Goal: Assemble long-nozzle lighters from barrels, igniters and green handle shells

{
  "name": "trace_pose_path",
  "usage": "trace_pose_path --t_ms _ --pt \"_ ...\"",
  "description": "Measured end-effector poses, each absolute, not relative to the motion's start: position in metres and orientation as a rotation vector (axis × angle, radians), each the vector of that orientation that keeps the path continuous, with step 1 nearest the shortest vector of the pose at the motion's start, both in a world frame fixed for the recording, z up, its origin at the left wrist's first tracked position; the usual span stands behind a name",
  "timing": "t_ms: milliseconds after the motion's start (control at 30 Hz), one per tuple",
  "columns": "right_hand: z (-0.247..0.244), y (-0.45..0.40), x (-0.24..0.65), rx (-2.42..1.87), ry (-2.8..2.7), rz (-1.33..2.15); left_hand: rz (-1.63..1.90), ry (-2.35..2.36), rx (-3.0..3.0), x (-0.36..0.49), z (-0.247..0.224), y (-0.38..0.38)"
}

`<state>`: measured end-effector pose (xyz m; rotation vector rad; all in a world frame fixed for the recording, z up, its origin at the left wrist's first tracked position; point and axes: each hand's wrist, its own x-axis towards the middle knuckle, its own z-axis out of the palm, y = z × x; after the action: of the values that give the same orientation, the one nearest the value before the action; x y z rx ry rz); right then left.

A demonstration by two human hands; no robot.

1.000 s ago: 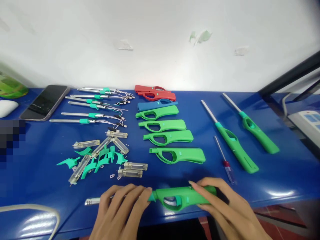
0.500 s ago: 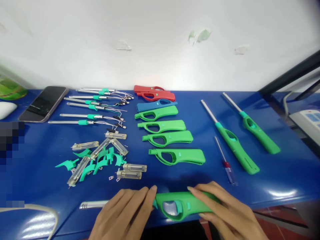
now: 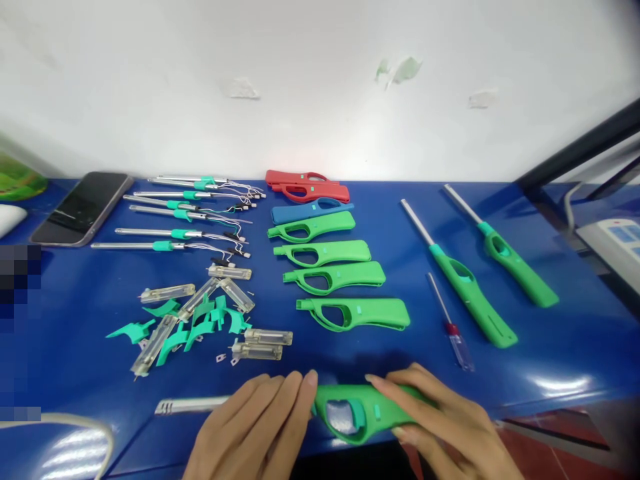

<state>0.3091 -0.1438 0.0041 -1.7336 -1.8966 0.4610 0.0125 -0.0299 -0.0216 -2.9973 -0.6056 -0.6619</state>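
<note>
The lighter (image 3: 371, 403) lies at six o'clock on the tabletop (image 3: 320, 360), closed in both grips: the left hand (image 3: 255, 427) covers its middle, where the tube (image 3: 190, 405) meets the green body, and the right hand (image 3: 445, 427) clasps the handle, hiding its butt. The tube's slotted tip points to nine o'clock; the underside of the left fingers is out of sight. A dark shape below the hands is cut off and unclear. Toward nine o'clock, clear tanks (image 3: 153, 347) and teal triggers (image 3: 175, 343) overlap, so their number is hard to read, and pixelated blocks mask the frame's edge. At eleven o'clock, thin wires (image 3: 233, 243) tangle beside the rods (image 3: 135, 246). A green item (image 3: 20, 177) at ten o'clock and a pale device (image 3: 613, 240) at two o'clock are both cropped. The clear handle of the screwdriver (image 3: 453, 329), at four o'clock, blends into the blue.
</note>
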Motion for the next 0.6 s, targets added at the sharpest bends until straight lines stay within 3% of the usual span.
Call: trace_pose_path --t_ms 333,500,600 --pt "0.013 -0.136 0.309 -1.808 -2.054 0.369 -0.607 -0.633 -3.061 0.012 -0.022 -0.030" --pt "0.018 -0.128 0.299 -1.784 -2.174 0.366 -0.303 -0.658 -3.033 0.017 0.001 -0.025" --pt "0.023 -0.125 0.296 -1.721 -2.195 0.420 -0.309 -0.573 -2.979 0.024 0.014 -0.019"
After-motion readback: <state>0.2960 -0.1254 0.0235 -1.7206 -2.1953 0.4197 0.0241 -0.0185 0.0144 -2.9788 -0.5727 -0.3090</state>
